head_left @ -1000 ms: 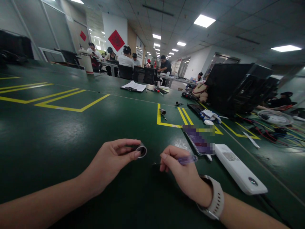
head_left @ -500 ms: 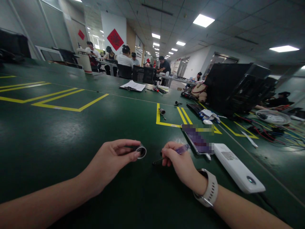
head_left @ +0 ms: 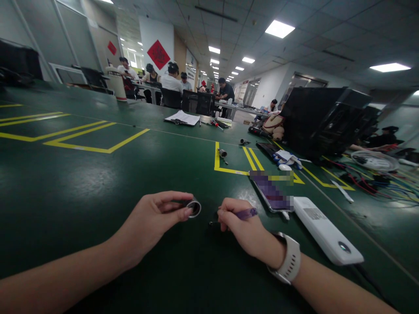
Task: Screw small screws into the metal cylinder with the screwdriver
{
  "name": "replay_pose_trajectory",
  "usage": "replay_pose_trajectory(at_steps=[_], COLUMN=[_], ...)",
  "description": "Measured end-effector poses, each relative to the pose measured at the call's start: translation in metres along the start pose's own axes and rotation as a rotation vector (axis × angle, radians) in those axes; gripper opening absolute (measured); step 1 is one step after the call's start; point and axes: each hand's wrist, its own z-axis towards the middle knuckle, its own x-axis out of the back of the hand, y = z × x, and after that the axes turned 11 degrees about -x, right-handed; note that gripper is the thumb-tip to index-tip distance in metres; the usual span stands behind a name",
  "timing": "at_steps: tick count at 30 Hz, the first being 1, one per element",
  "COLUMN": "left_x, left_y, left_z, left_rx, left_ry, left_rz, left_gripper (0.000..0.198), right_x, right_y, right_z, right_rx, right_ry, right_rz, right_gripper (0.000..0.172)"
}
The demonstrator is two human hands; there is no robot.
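Over the green surface (head_left: 153, 168), my right hand (head_left: 241, 222) has its grip folded snugly round a purple-handled screwdriver (head_left: 248, 213); my left hand (head_left: 152, 226) pinches a short metal tube (head_left: 195, 208), apart from the tip. Looks like the lining-up step; next calls for a steady tube and careful aim.

The single view looks from the wearer's head, forward and down across the bench (head_left: 170, 170). The left grip (head_left: 155, 218) and the right grip (head_left: 242, 222) are near it, below the middle, with forearms (head_left: 81, 266) running in from either lower side. Beyond and above both grips, it reaches the white walls (head_left: 156, 28) and ceiling (head_left: 314, 48).
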Motion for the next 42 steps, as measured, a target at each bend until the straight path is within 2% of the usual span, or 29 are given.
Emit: replay_pose_trajectory(at_steps=[2,4,6,8,10,13,16,19,25,34,42], left_x=[-0.001,-0.002,-0.002,-0.002,-0.002,-0.001,-0.002,-0.003,-0.006,-0.004,-0.002], left_y=[0.002,0.004,0.006,0.007,0.007,0.004,0.002,0.002,0.002,-0.016,-0.016], left_z=[-0.001,-0.002,-0.002,-0.003,-0.003,-0.003,-0.005,-0.005,-0.005,-0.002,-0.001], left_rx=[-0.004,-0.007,-0.011,-0.012,-0.017,-0.04,-0.068,-0.089,-0.107,-0.183,-0.19], left_ry=[0.009,0.017,0.017,0.017,0.01,-0.015,-0.024,-0.032,-0.04,-0.039,-0.062], left_rz=[0.015,0.029,0.046,0.065,0.077,0.077,0.088,0.092,0.08,0.121,0.129], left_gripper=[0.034,0.034,0.033,0.032,0.031,0.031,0.029,0.026,0.021,0.016,0.017], right_x=[-0.001,-0.002,-0.003,-0.003,-0.003,-0.003,-0.005,-0.007,-0.012,-0.018,-0.018], right_y=[0.006,0.01,0.011,0.008,0.003,-0.006,-0.012,-0.015,-0.015,-0.013,-0.016], right_z=[0.005,0.01,0.01,0.006,-0.001,-0.013,-0.021,-0.022,-0.024,-0.026,-0.03], right_rx=[-0.109,-0.149,-0.143,-0.09,0.025,0.188,0.28,0.346,0.416,0.49,0.525], right_ry=[-0.005,0.007,0.03,0.05,0.059,0.06,0.085,0.108,0.096,0.069,0.061], right_rz=[0.201,0.424,0.599,0.662,0.58,0.255,0.017,-0.091,-0.167,-0.18,-0.305], right_gripper=[0.022,0.021,0.02,0.019,0.02,0.022,0.021,0.019,0.016,0.011,0.009])
